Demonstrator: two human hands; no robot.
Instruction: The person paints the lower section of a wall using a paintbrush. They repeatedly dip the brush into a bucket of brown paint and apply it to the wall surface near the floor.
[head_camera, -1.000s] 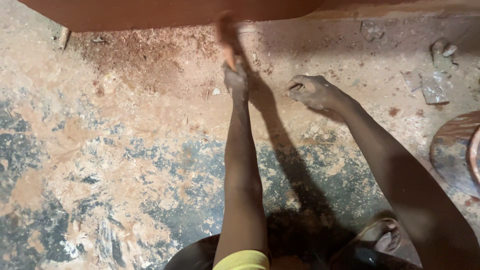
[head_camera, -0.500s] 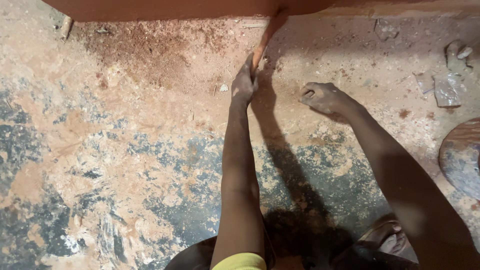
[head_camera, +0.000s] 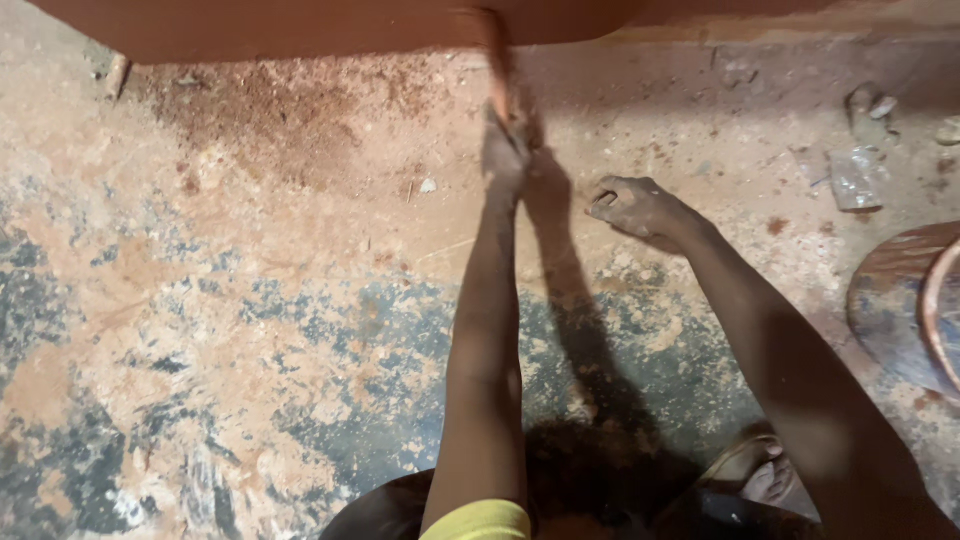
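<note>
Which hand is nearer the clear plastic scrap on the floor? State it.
Right. The right hand rests on the floor left of the plastic scrap; the left hand is farther left, gripping a thin stick.

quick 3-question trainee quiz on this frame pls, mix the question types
1. True or false: the left hand grips a thin reddish stick that reaches up toward the reddish-brown slab at the top edge.
2. Multiple choice: where is the right hand? A) on the stick B) curled and resting on the dusty floor, apart from the stick C) on the round object at the right edge.
3. Fill in: the pile of reddish ____ lies on the floor just below the slab, left of the stick.

Key: 1 true; 2 B; 3 sawdust (fine reddish dust)
</note>
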